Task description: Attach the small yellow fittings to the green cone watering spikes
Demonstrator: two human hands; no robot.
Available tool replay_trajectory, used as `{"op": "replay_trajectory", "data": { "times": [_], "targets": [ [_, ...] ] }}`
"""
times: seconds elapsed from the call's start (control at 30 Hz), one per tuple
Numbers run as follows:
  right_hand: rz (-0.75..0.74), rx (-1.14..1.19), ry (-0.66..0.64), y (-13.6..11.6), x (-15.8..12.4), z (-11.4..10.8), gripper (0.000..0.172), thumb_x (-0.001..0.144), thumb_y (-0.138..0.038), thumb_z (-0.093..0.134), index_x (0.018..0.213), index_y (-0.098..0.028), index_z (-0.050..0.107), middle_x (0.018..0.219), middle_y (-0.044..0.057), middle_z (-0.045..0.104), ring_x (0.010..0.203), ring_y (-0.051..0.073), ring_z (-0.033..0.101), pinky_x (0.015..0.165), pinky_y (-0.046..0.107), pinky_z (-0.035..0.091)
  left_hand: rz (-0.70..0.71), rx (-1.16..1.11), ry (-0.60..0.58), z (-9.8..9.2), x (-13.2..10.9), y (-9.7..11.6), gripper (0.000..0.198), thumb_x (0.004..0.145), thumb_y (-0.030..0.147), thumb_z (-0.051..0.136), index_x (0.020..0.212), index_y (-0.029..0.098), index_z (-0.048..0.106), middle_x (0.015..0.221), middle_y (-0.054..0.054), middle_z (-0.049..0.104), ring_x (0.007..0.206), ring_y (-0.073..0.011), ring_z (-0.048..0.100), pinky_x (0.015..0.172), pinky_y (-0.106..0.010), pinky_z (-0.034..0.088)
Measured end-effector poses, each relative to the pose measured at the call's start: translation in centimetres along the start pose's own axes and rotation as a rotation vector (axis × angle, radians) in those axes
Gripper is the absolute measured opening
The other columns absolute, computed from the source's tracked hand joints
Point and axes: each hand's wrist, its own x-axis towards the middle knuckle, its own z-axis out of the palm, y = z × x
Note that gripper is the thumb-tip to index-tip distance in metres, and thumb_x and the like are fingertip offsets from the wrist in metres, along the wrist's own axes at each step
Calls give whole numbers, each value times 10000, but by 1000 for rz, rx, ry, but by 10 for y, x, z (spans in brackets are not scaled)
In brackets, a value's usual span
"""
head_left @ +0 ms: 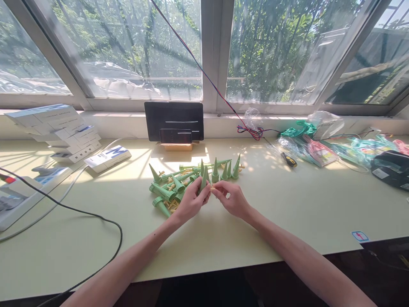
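My left hand (191, 202) is closed around a green plastic watering spike (203, 181), its pointed tip upward. Close beside it, my right hand (235, 200) pinches a small yellowish valve piece (212, 187) against the spike's side; whether it is seated there I cannot tell. More green spikes (163, 192) lie in a loose heap to the left and behind my left hand. Small yellow valve pieces (172, 206) are mixed among them. Several spikes stand upright behind my hands, including one spike (236, 168) at the right end of the row.
A tablet (174, 117) and a phone (175, 136) lean by the window. White boxes (70, 132) are stacked left, near a power strip (35, 192) and a black cable (105, 219). A screwdriver (289, 160) and plastic bags (322, 153) lie right.
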Motion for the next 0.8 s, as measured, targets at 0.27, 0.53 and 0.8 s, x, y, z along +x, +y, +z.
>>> {"op": "replay_trajectory", "data": {
  "times": [0.27,0.53,0.8],
  "targets": [
    [21,-37,-11,2,0,0,323,990,-390,486,801,-178,639,626,-2,592,540,111,500,549,238,412,-15,2,4,2,0,4,275,941,426,554,827,195,459,634,42,463,537,-88,401,491,-221,369],
    [51,-4,-18,-1,-1,-1,233,950,-405,551,950,-183,620,634,-11,591,538,118,505,544,244,440,-18,1,17,1,0,5,285,922,444,575,829,194,475,621,42,458,524,-92,426,478,-218,375],
    [25,-5,-48,1,-2,0,226,967,-382,521,931,-183,622,620,-14,568,525,116,483,536,244,420,-19,14,10,1,-1,5,264,937,423,560,840,192,475,636,43,449,537,-89,429,487,-218,373]
  ]
}}
